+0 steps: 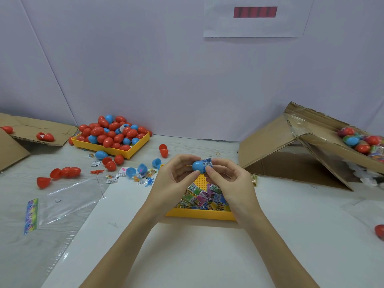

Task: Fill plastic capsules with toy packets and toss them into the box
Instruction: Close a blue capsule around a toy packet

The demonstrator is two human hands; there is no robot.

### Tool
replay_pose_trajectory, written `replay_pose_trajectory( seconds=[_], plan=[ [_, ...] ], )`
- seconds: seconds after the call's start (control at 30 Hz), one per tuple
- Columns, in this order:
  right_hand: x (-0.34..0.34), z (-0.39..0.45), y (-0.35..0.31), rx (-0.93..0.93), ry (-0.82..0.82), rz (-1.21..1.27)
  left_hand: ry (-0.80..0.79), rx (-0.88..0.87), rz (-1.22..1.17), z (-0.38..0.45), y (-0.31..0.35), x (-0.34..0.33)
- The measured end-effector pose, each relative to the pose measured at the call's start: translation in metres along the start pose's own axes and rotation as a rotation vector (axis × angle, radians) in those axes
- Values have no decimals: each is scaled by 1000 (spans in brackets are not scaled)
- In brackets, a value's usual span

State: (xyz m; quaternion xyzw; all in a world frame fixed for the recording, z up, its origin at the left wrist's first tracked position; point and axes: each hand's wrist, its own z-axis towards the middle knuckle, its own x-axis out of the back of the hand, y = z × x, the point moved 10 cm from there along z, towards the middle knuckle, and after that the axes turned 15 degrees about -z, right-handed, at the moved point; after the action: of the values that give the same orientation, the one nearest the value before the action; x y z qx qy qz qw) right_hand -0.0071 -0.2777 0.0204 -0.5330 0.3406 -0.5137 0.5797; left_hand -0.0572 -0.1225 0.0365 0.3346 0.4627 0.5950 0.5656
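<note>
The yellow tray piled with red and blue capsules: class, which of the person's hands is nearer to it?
Left. The left hand grips the blue capsule on the side toward the yellow tray at far left; the right hand lies beyond it, farther right.

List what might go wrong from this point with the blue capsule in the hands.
1. The packet sticks out of the blue capsule; closing may pinch it.
2. The left hand and right hand hold it above the yellow tray; a slip may drop it among the packets.
</note>
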Motion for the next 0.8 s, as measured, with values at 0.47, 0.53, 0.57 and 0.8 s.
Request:
replay_pose_trajectory(
  seconds=[0.47,0.53,0.57,0.8],
  plan=[
    [-7,-3,1,-53,-34,4,-19,-58,-50,-1,4,-3],
    [-8,-3,3,-82,-45,63,-31,-80,-74,-1,5,-5],
    [-9,-4,4,-107,-61,115,-38,-91,-70,-2,6,-6],
    [-37,-16,13,-405,-325,560,-17,-186,65,-3,17,-9]
  ],
)
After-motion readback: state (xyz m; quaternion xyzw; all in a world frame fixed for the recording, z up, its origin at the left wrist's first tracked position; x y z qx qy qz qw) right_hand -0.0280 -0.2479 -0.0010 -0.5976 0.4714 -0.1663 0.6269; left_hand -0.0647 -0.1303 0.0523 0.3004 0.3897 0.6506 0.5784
